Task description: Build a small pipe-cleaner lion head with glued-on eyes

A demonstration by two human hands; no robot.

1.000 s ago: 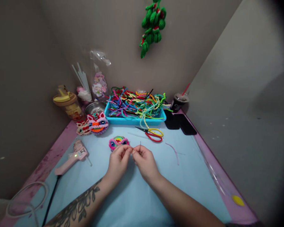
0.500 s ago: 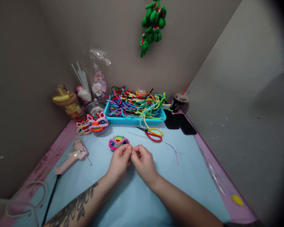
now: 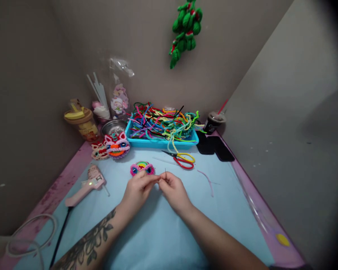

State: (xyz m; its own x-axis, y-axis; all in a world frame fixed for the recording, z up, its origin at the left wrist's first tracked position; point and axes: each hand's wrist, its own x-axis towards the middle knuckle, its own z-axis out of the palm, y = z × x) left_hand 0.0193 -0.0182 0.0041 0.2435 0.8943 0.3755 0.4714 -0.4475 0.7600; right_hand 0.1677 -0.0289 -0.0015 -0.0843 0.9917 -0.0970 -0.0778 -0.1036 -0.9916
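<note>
My left hand (image 3: pixel 137 190) and my right hand (image 3: pixel 174 190) meet fingertip to fingertip over the light blue mat (image 3: pixel 157 232). Between them they pinch a short thin dark piece of wire (image 3: pixel 165 173), whose end sticks up above my right fingers. Just beyond my left hand lies a small pink and rainbow pipe-cleaner figure (image 3: pixel 142 168). Red and yellow scissors (image 3: pixel 183 159) lie further back to the right.
A blue tray (image 3: pixel 161 143) holds several coloured pipe cleaners. A pink glue gun (image 3: pixel 87 185) lies at left, two finished lion heads (image 3: pixel 112 147) behind it. A loose pink pipe cleaner (image 3: pixel 207 180), two black phones (image 3: pixel 215 147) and a cup (image 3: pixel 213 122) sit at right.
My hands stayed together, with small finger movements on the wire. The view shifted slightly, so everything sits a little to the right.
</note>
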